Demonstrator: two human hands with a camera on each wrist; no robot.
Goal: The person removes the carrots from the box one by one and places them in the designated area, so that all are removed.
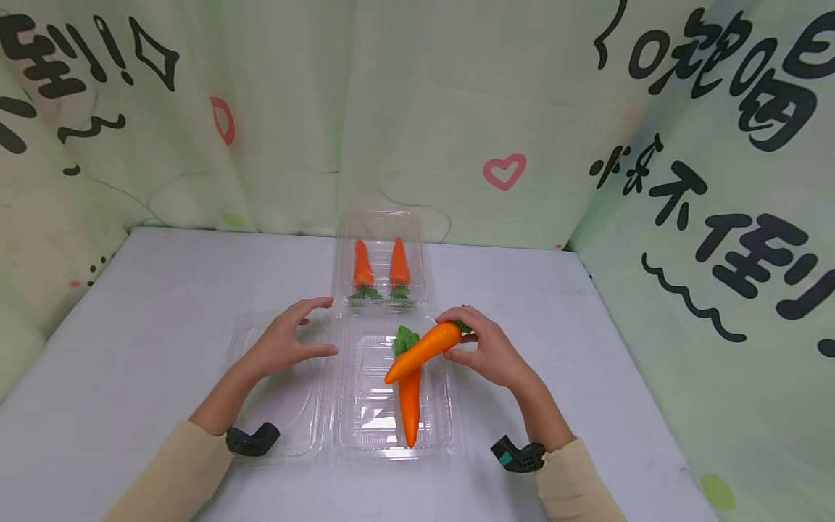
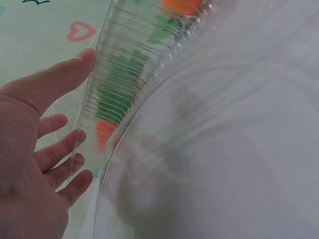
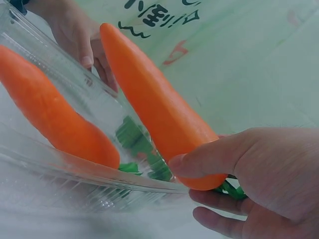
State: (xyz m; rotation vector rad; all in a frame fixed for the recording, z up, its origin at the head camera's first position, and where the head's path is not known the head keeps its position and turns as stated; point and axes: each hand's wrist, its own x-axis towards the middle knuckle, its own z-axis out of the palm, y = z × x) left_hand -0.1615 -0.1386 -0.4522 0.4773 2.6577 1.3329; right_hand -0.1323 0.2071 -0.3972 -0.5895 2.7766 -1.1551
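Pale green curtain (image 1: 404,109) backs the white table (image 1: 554,304), with a clear box (image 1: 343,268) near its far edge. Nearer, the right hand (image 1: 485,349) pinches a carrot (image 1: 424,351) by its leafy end above the open box (image 1: 347,428), where a second carrot (image 1: 409,409) lies. The left hand (image 1: 283,346) spreads wide, holding nothing. Gripped at one end, the raised carrot could swing and knock the lower one askew.

A green curtain (image 1: 417,94) with a pink heart (image 1: 505,185) hangs behind the white surface (image 1: 163,326). Black writing (image 1: 773,250) is right of the surface.
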